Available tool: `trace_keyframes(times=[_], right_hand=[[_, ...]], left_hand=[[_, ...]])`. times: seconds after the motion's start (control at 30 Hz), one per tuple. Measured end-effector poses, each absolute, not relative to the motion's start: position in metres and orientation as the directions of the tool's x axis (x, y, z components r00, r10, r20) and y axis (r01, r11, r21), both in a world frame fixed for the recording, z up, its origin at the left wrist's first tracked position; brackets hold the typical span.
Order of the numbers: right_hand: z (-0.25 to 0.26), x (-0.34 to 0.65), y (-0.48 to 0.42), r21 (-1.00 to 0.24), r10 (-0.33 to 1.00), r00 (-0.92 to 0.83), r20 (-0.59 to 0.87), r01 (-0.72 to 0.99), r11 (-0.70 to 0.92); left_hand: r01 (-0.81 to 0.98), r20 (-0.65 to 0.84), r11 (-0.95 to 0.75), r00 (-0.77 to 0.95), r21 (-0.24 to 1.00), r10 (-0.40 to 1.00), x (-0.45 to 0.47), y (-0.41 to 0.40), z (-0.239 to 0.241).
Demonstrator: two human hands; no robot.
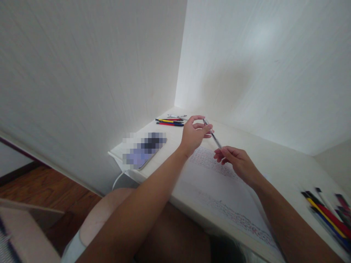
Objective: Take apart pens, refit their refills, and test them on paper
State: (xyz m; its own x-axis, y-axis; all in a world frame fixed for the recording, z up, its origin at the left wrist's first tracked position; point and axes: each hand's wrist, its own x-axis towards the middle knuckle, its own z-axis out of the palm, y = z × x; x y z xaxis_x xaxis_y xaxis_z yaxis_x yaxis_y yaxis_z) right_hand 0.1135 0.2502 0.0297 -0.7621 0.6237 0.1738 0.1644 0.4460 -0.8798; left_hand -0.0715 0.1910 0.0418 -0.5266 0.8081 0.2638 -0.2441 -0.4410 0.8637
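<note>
A slim clear-barrelled pen (215, 139) is held between my two hands, slanting above the desk. My left hand (195, 132) is closed on its upper end, with the thumb and fingers around it. The lower end sits pinched in the fingertips of my right hand (234, 159). Beneath them lies a white sheet of paper (208, 182) with dense handwriting at its top and along its near edge. My right forearm covers part of the sheet.
Several coloured pens (170, 122) lie at the back left of the desk. A phone (145, 149), partly pixelated, rests at the left edge with a white cable (118, 179) below. More pens (326, 212) are at the right. White panels (246, 73) enclose the desk.
</note>
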Motion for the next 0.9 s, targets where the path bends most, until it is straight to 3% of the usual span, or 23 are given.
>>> trace_keyframes(times=[0.2,0.33,0.67,0.9], right_hand=[[0.029,0.115,0.247,-0.985,0.636,-0.771,0.04,0.076,0.155],[0.031,0.116,0.245,-0.992,0.607,-0.795,-0.009,0.081,0.092],[0.029,0.114,0.244,-0.979,0.555,-0.832,-0.005,0.117,0.166],[0.035,0.115,0.243,-0.887,0.609,-0.788,0.089,0.216,0.409]], left_hand=[[-0.114,0.309,-0.414,-0.495,0.903,0.812,-0.072,0.191,0.04],[-0.096,0.317,-0.405,-0.47,0.909,0.824,-0.072,0.193,0.04],[-0.134,0.333,-0.428,-0.442,0.894,0.833,-0.072,0.193,0.04],[-0.028,0.421,-0.447,-0.294,0.894,0.858,-0.062,0.191,0.037]])
